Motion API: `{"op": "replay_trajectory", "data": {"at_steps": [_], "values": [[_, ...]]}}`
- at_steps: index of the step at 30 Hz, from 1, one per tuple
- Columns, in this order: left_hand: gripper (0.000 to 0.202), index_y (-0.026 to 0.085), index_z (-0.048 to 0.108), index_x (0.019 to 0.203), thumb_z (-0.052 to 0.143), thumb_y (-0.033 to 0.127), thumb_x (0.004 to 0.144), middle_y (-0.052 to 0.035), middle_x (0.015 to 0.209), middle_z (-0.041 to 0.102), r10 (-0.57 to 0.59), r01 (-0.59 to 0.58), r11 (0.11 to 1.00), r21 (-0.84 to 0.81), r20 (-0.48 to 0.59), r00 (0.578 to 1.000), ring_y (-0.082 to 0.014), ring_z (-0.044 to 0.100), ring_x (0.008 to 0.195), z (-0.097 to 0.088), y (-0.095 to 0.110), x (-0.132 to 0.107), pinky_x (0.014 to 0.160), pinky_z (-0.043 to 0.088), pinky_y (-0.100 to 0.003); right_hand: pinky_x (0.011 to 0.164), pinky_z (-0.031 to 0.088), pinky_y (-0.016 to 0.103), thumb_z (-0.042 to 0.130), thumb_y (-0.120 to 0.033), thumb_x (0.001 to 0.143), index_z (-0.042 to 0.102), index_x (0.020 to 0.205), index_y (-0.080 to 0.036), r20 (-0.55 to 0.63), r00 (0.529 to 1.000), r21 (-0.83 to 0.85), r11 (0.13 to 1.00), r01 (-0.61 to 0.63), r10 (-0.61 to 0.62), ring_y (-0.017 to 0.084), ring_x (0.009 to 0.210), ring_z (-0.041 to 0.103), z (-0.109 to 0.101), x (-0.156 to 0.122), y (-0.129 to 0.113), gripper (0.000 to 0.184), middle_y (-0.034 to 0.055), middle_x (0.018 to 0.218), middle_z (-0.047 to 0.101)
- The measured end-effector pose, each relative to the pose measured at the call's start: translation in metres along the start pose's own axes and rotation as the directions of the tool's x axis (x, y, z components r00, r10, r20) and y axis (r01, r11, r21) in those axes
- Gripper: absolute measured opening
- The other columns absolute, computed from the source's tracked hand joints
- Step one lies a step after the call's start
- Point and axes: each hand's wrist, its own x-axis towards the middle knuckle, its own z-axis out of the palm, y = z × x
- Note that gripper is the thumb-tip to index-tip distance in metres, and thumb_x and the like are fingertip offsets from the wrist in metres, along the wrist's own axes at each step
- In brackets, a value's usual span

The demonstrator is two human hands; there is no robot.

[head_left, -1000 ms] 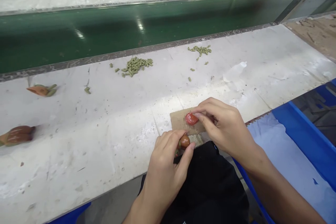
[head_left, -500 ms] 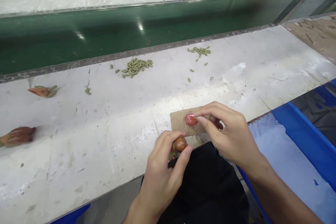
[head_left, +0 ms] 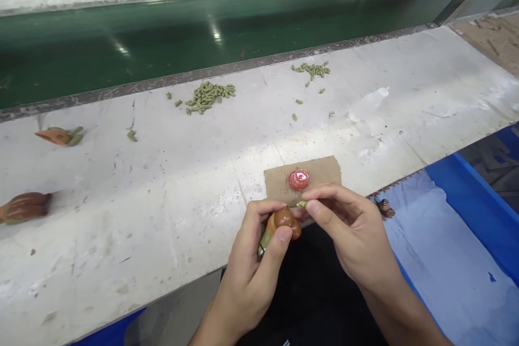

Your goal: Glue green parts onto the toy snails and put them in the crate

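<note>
At the bench's (head_left: 194,173) near edge, the left hand (head_left: 251,259) is gripping one brown-and-green figurine (head_left: 283,217), the right hand (head_left: 354,232) pinching one green piece (head_left: 301,204). Beyond, one cardboard (head_left: 322,168) is carrying one red blob (head_left: 299,179); two pellet piles (head_left: 208,96) are lying toward the far edge.

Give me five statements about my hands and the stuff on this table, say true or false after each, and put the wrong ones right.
1. The left hand holds a brown and green piece. True.
2. The right hand is holding nothing. False: its fingers pinch a small green bit.
3. The red blob sits on the cardboard. True.
4. The green pellets lie in one single pile. False: there are two piles, with a few loose pellets nearby.
5. A piece of clear plastic lies on the table. True.
</note>
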Motion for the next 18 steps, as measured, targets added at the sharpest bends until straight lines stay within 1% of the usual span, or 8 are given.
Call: {"op": "replay_trajectory", "data": {"at_steps": [3,6,11,15,18], "values": [[0.014,0.039,0.069,0.137,0.062,0.038,0.125,0.0032,0.108,0.079,0.026,-0.026,0.999,0.029,0.009,1.000,-0.0139,0.077,0.098,-0.0008,0.0008,0.0003,0.090,0.065,-0.024,0.082,0.076,0.023,0.088,-0.022,0.103,0.093,0.103,-0.032,0.000,1.000,-0.023,1.000,0.020,-0.020,0.016,0.083,0.090,0.0022,0.0002,-0.0011,0.011,-0.0010,0.095,0.091],[0.015,0.037,0.068,0.138,0.063,0.036,0.124,0.0023,0.109,0.080,0.042,-0.043,0.998,0.048,0.010,0.999,-0.0146,0.079,0.098,-0.0004,0.0000,-0.0005,0.090,0.067,-0.025,0.081,0.075,0.021,0.086,-0.017,0.101,0.094,0.103,-0.033,0.008,0.999,-0.094,0.994,0.047,-0.046,0.016,0.090,0.089,0.0034,-0.0004,-0.0034,0.018,-0.0015,0.101,0.090],[0.018,0.038,0.067,0.140,0.063,0.032,0.124,0.0020,0.109,0.080,0.052,-0.054,0.994,0.092,0.022,0.998,-0.0149,0.079,0.097,0.0004,-0.0021,-0.0013,0.089,0.067,-0.025,0.082,0.074,0.023,0.084,-0.018,0.102,0.093,0.104,-0.034,0.024,0.997,-0.159,0.985,0.071,-0.068,0.017,0.094,0.088,0.0032,-0.0029,-0.0046,0.019,-0.0027,0.102,0.090],[0.022,0.038,0.066,0.141,0.063,0.027,0.123,0.0010,0.111,0.078,0.081,-0.088,0.983,0.160,0.049,0.996,-0.0161,0.077,0.097,-0.0002,-0.0018,0.0004,0.087,0.066,-0.026,0.090,0.072,0.028,0.082,-0.017,0.104,0.091,0.104,-0.032,0.045,0.990,-0.317,0.938,0.141,-0.134,0.017,0.099,0.086,0.0017,-0.0047,-0.0083,0.017,-0.0021,0.104,0.089],[0.023,0.038,0.065,0.140,0.063,0.024,0.121,0.0007,0.113,0.076,0.134,-0.143,0.972,0.188,0.064,0.989,-0.0157,0.075,0.097,-0.0026,-0.0023,0.0027,0.089,0.065,-0.025,0.094,0.070,0.031,0.079,-0.015,0.104,0.090,0.104,-0.030,0.088,0.984,-0.363,0.915,0.177,-0.155,0.018,0.102,0.085,0.0011,-0.0040,-0.0093,0.018,-0.0015,0.104,0.089]]}}
